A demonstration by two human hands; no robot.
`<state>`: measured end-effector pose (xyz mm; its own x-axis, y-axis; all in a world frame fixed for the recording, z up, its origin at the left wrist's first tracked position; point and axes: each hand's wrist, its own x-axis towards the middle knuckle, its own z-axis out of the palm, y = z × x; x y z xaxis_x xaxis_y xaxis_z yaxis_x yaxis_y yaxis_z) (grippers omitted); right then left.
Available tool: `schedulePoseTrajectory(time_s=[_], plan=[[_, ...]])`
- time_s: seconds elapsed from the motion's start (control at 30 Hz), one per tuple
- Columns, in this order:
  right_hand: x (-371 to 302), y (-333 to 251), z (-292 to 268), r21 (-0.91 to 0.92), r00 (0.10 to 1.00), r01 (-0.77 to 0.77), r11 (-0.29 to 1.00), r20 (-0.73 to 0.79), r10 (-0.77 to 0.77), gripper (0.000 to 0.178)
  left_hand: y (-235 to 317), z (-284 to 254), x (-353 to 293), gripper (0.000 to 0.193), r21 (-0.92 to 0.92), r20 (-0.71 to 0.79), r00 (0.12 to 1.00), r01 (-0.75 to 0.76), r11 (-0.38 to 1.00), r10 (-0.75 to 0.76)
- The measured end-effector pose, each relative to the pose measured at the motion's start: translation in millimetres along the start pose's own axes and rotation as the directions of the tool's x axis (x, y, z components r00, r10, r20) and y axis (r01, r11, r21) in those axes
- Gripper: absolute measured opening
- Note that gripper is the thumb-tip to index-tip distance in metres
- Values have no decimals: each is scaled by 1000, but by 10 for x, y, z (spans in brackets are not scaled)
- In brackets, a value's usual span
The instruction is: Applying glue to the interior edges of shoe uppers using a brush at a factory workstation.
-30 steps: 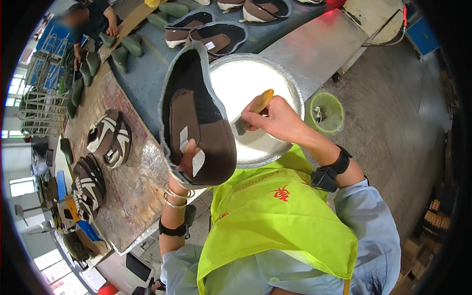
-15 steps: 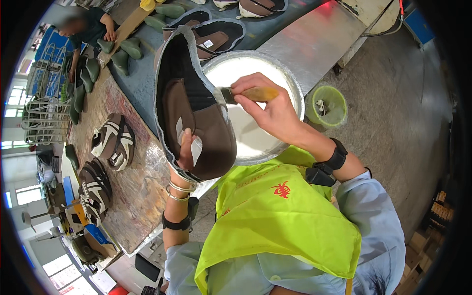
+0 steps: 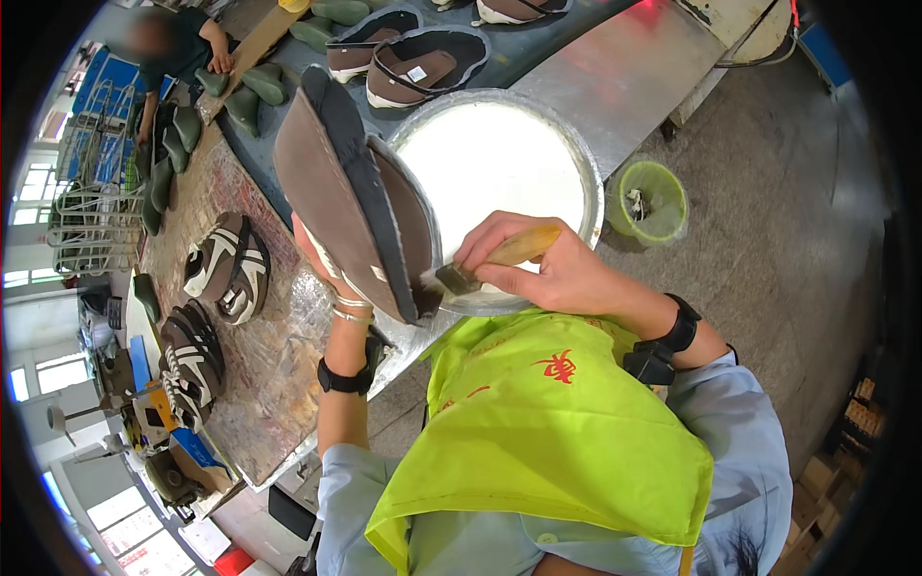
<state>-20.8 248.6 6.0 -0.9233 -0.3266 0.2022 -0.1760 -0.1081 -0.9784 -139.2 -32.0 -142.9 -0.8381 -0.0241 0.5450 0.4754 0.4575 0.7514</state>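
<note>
My left hand (image 3: pixel 327 269) grips a brown shoe upper (image 3: pixel 327 197) from its left side, with most of the fingers hidden behind it. The upper is tilted, its dark lining edge facing right. A flat brush with a wooden handle (image 3: pixel 526 246) is pinched in my right hand (image 3: pixel 552 274). Its bristles meet the near lower end of the upper's edge. Beneath both hands stands a round metal basin (image 3: pixel 593 197) of white liquid (image 3: pixel 495 158).
Brown shoe uppers (image 3: pixel 423 75) lie beyond the basin. Finished-looking sneakers (image 3: pixel 229 267) rest on the stained table (image 3: pixel 279 384) at left. Green shoe lasts (image 3: pixel 261 84) lie near a co-worker (image 3: pixel 178 48) at far left. A lime bin (image 3: pixel 650 202) stands right of the basin.
My left hand has turned the upper, so its outer side shows instead of its inside. My right hand has brought the brush down toward me, along to the near end of the edge.
</note>
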Motion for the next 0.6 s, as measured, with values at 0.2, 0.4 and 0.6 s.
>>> schedulePoseTrajectory(time_s=[0.2, 0.4, 0.6], plan=[[68, -104, 22, 332, 979, -182, 925, -21, 200, 13, 70, -50, 30, 51, 504, -4, 916, -345, 792, 401], [247, 301, -41, 29, 940, 23, 999, -342, -12, 13, 578, 48, 175, 51, 714, 86, 785, -478, 511, 614], [157, -57, 13, 291, 991, -52, 955, -105, 86, 13, 858, -67, 219, 54, 702, 62, 783, -475, 531, 619]])
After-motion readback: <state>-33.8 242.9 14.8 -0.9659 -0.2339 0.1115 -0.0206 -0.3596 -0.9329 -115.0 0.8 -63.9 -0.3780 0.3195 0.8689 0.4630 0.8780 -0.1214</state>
